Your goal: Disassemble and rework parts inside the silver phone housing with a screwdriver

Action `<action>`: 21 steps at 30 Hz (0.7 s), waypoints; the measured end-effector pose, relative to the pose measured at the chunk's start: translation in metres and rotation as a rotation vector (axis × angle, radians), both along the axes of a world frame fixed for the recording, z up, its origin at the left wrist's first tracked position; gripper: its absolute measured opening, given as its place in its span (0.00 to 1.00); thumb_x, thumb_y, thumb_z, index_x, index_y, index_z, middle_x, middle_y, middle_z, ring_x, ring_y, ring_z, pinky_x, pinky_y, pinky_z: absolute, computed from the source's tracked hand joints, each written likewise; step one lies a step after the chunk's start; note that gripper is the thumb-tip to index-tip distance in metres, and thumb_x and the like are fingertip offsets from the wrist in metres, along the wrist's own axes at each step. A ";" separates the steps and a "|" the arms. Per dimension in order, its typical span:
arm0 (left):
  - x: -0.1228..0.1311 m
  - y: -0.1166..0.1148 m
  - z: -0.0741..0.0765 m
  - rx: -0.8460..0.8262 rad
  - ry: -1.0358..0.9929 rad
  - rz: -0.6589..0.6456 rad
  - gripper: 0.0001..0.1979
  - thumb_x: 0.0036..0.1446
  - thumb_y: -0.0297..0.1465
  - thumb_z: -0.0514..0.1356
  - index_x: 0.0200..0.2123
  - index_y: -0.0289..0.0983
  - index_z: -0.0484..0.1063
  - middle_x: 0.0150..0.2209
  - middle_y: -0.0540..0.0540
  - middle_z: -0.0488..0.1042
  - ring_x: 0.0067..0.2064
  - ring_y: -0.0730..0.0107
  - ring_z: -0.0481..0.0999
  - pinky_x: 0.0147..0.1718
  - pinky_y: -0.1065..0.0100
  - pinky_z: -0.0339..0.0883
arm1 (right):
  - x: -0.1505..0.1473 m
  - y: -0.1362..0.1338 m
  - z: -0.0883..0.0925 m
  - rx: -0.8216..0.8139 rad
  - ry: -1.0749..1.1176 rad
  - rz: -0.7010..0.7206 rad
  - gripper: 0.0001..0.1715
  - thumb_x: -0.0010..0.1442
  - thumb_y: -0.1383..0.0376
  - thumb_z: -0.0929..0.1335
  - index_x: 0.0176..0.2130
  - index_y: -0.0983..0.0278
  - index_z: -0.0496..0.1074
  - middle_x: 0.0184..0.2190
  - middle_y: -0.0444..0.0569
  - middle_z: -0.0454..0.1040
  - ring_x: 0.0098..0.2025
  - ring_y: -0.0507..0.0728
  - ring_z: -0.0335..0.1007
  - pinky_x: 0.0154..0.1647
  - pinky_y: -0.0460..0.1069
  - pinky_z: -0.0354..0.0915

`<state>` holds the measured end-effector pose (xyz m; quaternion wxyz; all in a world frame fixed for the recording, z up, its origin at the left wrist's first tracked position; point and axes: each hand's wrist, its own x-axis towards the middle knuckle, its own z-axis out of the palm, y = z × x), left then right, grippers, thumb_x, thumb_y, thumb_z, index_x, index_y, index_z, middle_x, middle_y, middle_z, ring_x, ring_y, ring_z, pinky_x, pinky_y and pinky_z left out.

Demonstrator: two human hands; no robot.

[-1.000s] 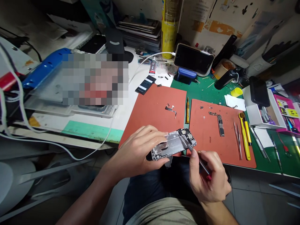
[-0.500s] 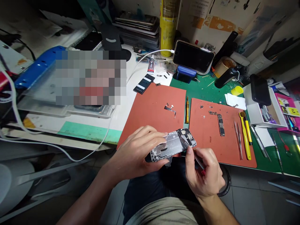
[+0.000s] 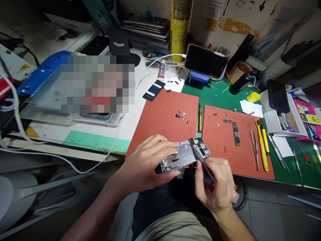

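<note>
Between both hands, opened phone (image 3: 184, 154) gripped by left hand (image 3: 145, 164), right hand (image 3: 215, 187) pinching tool (image 3: 204, 164).

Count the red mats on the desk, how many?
2. The left red mat lies beyond the opened phone; the right red mat sits beside it, carrying a circuit board. None seems hidden.

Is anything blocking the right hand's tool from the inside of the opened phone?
Nothing visible does. The right hand holds a thin tool whose tip rests on the inside of the opened phone, toward its far end. The left hand grips the near end, its fingers apart from the tip.
</note>
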<state>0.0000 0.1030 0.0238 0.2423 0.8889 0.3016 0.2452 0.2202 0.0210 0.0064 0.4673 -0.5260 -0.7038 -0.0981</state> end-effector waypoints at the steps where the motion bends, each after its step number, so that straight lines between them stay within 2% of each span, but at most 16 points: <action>1: 0.000 0.000 0.000 -0.003 0.003 0.003 0.16 0.64 0.36 0.71 0.53 0.40 0.75 0.57 0.46 0.82 0.51 0.57 0.76 0.50 0.57 0.71 | 0.001 0.000 0.000 -0.003 -0.004 0.015 0.15 0.64 0.79 0.73 0.50 0.71 0.72 0.38 0.56 0.79 0.38 0.58 0.75 0.35 0.54 0.74; 7: 0.001 0.000 0.001 -0.015 -0.006 0.001 0.17 0.62 0.32 0.71 0.53 0.40 0.75 0.57 0.45 0.82 0.51 0.56 0.76 0.50 0.56 0.71 | 0.005 0.002 -0.002 -0.002 -0.039 0.002 0.15 0.65 0.79 0.73 0.50 0.70 0.73 0.31 0.48 0.77 0.28 0.51 0.67 0.28 0.49 0.64; 12: 0.001 -0.003 0.002 -0.070 -0.001 0.034 0.16 0.60 0.31 0.73 0.50 0.39 0.76 0.57 0.46 0.82 0.52 0.56 0.75 0.52 0.55 0.70 | 0.004 -0.002 -0.004 0.005 -0.031 -0.009 0.18 0.63 0.79 0.75 0.51 0.71 0.73 0.34 0.51 0.79 0.33 0.55 0.74 0.34 0.52 0.71; 15: 0.001 -0.006 0.002 -0.069 -0.036 0.050 0.18 0.59 0.35 0.74 0.50 0.38 0.76 0.57 0.44 0.82 0.53 0.55 0.75 0.54 0.54 0.69 | 0.008 -0.006 -0.005 0.003 -0.079 -0.071 0.21 0.61 0.79 0.77 0.52 0.70 0.74 0.32 0.48 0.79 0.29 0.53 0.73 0.33 0.49 0.70; 18: -0.001 -0.007 -0.002 -0.049 -0.062 0.026 0.20 0.62 0.43 0.73 0.50 0.37 0.77 0.56 0.40 0.82 0.52 0.54 0.77 0.52 0.54 0.70 | 0.019 -0.005 -0.013 -0.037 -0.035 -0.097 0.17 0.63 0.72 0.79 0.50 0.67 0.75 0.31 0.48 0.80 0.29 0.54 0.76 0.30 0.49 0.70; 19: -0.002 -0.007 -0.004 -0.043 -0.065 0.026 0.21 0.63 0.45 0.72 0.50 0.37 0.77 0.56 0.40 0.82 0.52 0.54 0.77 0.52 0.54 0.70 | 0.024 -0.004 -0.016 -0.083 -0.016 -0.067 0.14 0.65 0.69 0.78 0.48 0.65 0.76 0.31 0.48 0.80 0.28 0.55 0.77 0.30 0.49 0.71; 21: -0.002 -0.007 -0.009 -0.046 -0.047 0.028 0.22 0.63 0.48 0.70 0.49 0.37 0.78 0.56 0.40 0.83 0.52 0.54 0.78 0.52 0.54 0.71 | 0.031 -0.002 -0.024 -0.117 -0.046 0.061 0.07 0.68 0.62 0.76 0.43 0.62 0.77 0.28 0.46 0.79 0.22 0.53 0.73 0.24 0.49 0.68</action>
